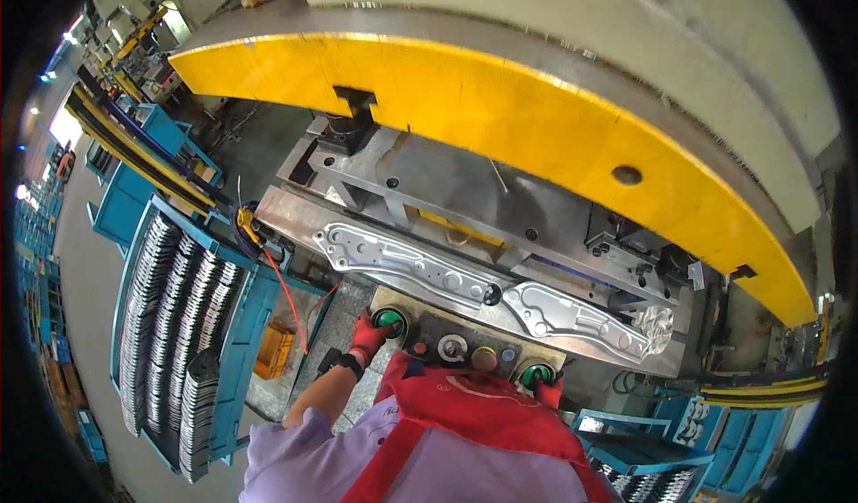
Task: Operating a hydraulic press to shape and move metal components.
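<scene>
My left hand (367, 337), in a red glove, lies at the left green push button (388, 321) of a control panel (429, 322). Its fingers reach over the button's ring and look spread, with nothing held. My right hand (550, 391), also red-gloved, is beside the right green button (537, 375); its fingers are mostly hidden by the button's housing and my body. Beyond the panel, two stamped silver metal parts, a left one (402, 264) and a right one (572, 314), lie end to end along the press's front ledge (290, 217). Neither hand touches them.
A yellow press beam (500, 88) spans above the steel die (447, 168). Crumpled shiny material (656, 326) sits at the ledge's right end. Blue racks of stacked metal parts stand left (234, 360) and lower right (643, 449). A red hose (288, 293) hangs near an orange crate (274, 352).
</scene>
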